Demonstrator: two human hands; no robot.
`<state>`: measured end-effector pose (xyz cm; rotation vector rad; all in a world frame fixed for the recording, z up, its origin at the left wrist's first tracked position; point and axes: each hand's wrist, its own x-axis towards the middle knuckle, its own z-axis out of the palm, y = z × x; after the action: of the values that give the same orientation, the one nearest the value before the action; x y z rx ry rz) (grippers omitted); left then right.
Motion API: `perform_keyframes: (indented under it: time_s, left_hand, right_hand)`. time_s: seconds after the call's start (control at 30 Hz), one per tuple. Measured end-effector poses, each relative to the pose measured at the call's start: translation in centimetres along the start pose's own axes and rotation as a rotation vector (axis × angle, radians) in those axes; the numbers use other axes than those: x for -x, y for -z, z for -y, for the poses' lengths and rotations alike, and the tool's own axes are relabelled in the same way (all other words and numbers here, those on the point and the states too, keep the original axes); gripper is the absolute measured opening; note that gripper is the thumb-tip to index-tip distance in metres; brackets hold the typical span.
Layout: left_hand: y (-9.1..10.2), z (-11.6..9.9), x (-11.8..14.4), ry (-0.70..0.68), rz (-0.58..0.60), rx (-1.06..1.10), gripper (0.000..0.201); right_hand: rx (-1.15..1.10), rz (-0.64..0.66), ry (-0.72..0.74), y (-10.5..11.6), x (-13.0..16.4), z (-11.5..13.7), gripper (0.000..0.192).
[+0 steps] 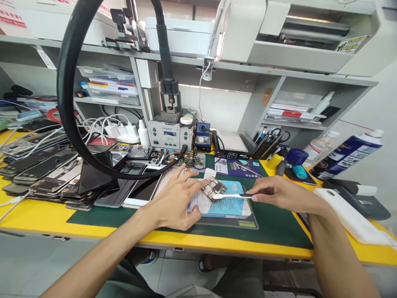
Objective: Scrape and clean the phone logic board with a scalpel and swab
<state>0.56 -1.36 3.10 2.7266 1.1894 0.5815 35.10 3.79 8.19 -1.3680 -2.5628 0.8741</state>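
Observation:
In my right hand (274,190) is a toothbrush (234,196) with a white head and a black handle, held between thumb and fingers. Its bristle end rests on a small phone circuit board (214,188). Beneath the board lies a blue and white printed booklet or box (234,207). My left hand (180,198) is spread out, with its index fingertip touching the board's left edge and its thumb by the booklet's near left corner. A scrap of white tissue (210,173) sits just behind the board.
Phones and screens (58,169) are piled at the left. A hot-air station (167,134) stands behind, its thick black hose (63,82) looping over the left side. Spray cans and bottles (347,155) stand at the right, near a white rectangular block (347,215).

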Motion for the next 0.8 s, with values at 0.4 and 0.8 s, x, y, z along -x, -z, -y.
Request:
perform_keyframes:
  time_s: [0.4,0.8]
  left_hand:
    - [-0.6,-0.4,-0.2,0.033,-0.077,0.0,0.064]
    - [-1.6,-0.4,-1.0,0.045,-0.093,0.033,0.067]
  right_hand:
    - [0.045,-0.067,-0.051,1.5,0.5,-0.6,0.052]
    - [-0.016,0.014,0.027,0.2,0.0,0.3,0.046]
